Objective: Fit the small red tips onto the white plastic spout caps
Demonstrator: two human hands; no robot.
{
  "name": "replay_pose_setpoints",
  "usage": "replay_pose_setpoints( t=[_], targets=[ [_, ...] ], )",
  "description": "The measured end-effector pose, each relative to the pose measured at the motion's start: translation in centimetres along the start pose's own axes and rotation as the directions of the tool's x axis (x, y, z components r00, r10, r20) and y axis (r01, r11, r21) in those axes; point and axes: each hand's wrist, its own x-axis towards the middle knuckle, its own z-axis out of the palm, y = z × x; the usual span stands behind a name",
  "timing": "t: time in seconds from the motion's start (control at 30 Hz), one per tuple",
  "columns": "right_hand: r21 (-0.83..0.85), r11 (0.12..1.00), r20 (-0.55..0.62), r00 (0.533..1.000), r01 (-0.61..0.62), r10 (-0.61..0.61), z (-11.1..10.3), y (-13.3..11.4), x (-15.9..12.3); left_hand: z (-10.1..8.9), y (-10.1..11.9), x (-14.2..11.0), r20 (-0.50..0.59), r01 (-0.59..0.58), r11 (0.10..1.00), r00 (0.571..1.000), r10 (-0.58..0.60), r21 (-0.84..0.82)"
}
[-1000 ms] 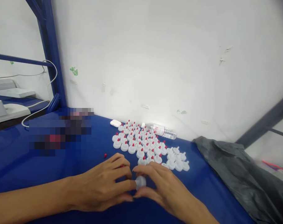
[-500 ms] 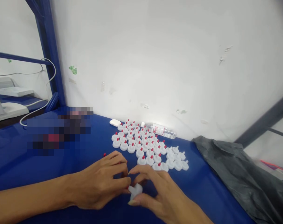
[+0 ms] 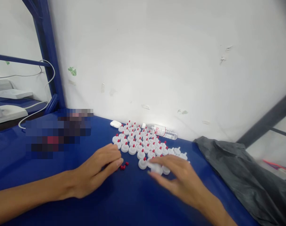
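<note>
My right hand (image 3: 177, 174) holds a white nozzle cap (image 3: 156, 169) between thumb and fingers, at the near edge of the group of white caps; motion blurs it. Many of the white nozzle caps (image 3: 132, 150) stand on the blue surface with red tips on their spouts, while those at the right end (image 3: 177, 150) have bare spouts. To the left, my left hand (image 3: 99, 171) is closed with curled fingers over the surface. Whatever its fingertips may pinch is hidden. Beside them lie several small loose red tips (image 3: 123, 167).
A clear plastic bottle (image 3: 165, 131) lies along the wall behind the caps, near a small white case (image 3: 116, 124). Dark grey cloth (image 3: 237, 175) covers the right side. A white cable (image 3: 36, 110) and a blue post (image 3: 51, 56) are at left, near a pixelated patch.
My right hand has moved right and away from me with the white nozzle cap, parting from my left hand. My left hand has shifted slightly left, uncovering loose red tips.
</note>
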Motion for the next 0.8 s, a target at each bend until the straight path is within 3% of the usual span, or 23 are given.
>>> replay_pose_setpoints(
  t=[0.1,0.17,0.27,0.5,0.67,0.8],
  targets=[
    [-0.106,0.984,-0.188,0.975,-0.142,0.121,-1.7,2.4,0.1,0.0,-1.3,0.6,0.083,0.060,0.995,0.995,-0.054,-0.074],
    [-0.162,0.951,-0.211,0.950,-0.264,0.228,-2.3,3.6,0.1,0.3,-1.6,0.7,0.133,0.101,0.989,0.987,-0.086,-0.108],
    [-0.229,0.909,-0.113,0.937,-0.348,0.330,-2.3,5.1,0.0,0.9,-1.5,0.5,0.196,0.119,0.985,0.976,-0.093,-0.124],
    [-0.346,0.866,0.092,0.905,-0.362,0.415,-1.4,6.1,-0.4,1.3,-1.6,0.1,0.267,0.115,0.988,0.960,-0.083,-0.105],
    [-0.356,0.855,0.175,0.871,-0.378,0.458,-1.1,6.0,-0.4,1.4,-1.7,0.1,0.259,0.146,0.985,0.959,-0.118,-0.092],
    [-0.376,0.857,0.137,0.894,-0.352,0.427,-1.3,6.3,-0.6,1.3,-1.5,0.2,0.275,0.168,0.982,0.951,-0.139,-0.086]
  ],
)
